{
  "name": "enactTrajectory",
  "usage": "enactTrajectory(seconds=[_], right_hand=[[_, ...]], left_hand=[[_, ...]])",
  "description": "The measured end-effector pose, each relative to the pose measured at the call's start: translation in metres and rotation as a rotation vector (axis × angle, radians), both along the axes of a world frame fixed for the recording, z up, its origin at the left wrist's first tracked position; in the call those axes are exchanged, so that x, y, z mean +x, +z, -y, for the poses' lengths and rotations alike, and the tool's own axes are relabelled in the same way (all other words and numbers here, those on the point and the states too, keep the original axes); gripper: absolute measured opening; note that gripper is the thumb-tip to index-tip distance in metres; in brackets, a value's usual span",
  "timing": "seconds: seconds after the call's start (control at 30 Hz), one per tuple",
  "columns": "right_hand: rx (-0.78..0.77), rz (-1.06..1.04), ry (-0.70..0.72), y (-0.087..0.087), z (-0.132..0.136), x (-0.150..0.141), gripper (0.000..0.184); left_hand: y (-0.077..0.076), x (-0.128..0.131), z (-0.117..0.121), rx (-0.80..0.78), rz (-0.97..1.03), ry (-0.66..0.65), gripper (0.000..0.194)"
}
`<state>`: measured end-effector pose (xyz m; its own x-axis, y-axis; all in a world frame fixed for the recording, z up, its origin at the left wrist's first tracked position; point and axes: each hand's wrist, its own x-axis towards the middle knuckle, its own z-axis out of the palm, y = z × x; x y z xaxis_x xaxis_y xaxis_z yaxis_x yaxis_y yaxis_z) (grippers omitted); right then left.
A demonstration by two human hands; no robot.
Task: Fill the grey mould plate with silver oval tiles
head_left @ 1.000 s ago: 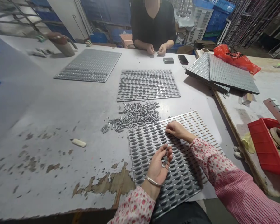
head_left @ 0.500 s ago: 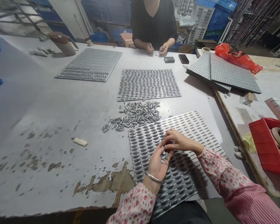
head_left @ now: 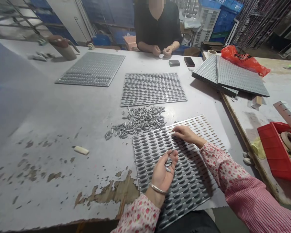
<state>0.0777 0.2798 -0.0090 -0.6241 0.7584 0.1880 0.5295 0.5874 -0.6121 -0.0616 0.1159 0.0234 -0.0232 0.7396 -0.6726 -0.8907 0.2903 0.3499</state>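
Through the head view, my only one, I look down on a patterned board (head_left: 198, 123) lying at an angle on the tabletop (head_left: 50, 119), beneath both hands. The left hand (head_left: 162, 173) is cupped over it, fingers curled round a few silver pieces (head_left: 168, 163); that grip is loosely gathered on them. The right hand (head_left: 186, 134) reaches past it, fingers bent down towards the board where rows of dark ovals meet the paler part with slim marks. Whether that grip pinches a piece I cannot tell; nothing shows clearly at its tips. To work well here, I would hold the cupped palm near the reaching fingers, so each piece travels a short way, and bring it down in line with the neighbouring ovals, lightly, so none beside it gets nudged. I would also hold the right sleeve (head_left: 220, 165) clear of the rows. The loose pile (head_left: 145, 119) lies just beside the board's far edge, handy for refilling the palm.
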Motion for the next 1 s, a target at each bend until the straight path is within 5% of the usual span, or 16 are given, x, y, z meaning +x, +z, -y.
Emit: enactTrajectory(seconds=[0.3, 0.43, 0.63, 0.7, 0.83, 1.0], right_hand=[[0.222, 0.178, -0.027, 0.0, -0.001, -0.018, 0.008], [0.233, 0.101, -0.072, 0.01, 0.014, -0.017, 0.009], [0.068, 0.029, 0.435, 0.036, 0.058, -0.014, 0.019], [0.034, -0.002, 0.481, 0.041, 0.069, -0.014, 0.019], [-0.124, -0.208, 0.333, 0.041, 0.072, -0.009, 0.018], [-0.306, -0.45, -0.063, 0.021, 0.039, 0.01, 0.029]], left_hand=[[-0.008, -0.004, 0.0, 0.033, 0.119, -0.076, 0.016], [-0.006, -0.005, -0.001, 0.075, 0.179, -0.068, 0.022], [-0.006, -0.003, -0.007, 0.16, 0.139, -0.005, 0.025], [-0.008, -0.001, -0.009, 0.217, 0.158, -0.002, 0.026], [-0.013, 0.002, -0.008, 0.196, 0.099, 0.004, 0.022], [-0.011, -0.001, -0.003, 0.026, -0.044, -0.083, 0.014]])
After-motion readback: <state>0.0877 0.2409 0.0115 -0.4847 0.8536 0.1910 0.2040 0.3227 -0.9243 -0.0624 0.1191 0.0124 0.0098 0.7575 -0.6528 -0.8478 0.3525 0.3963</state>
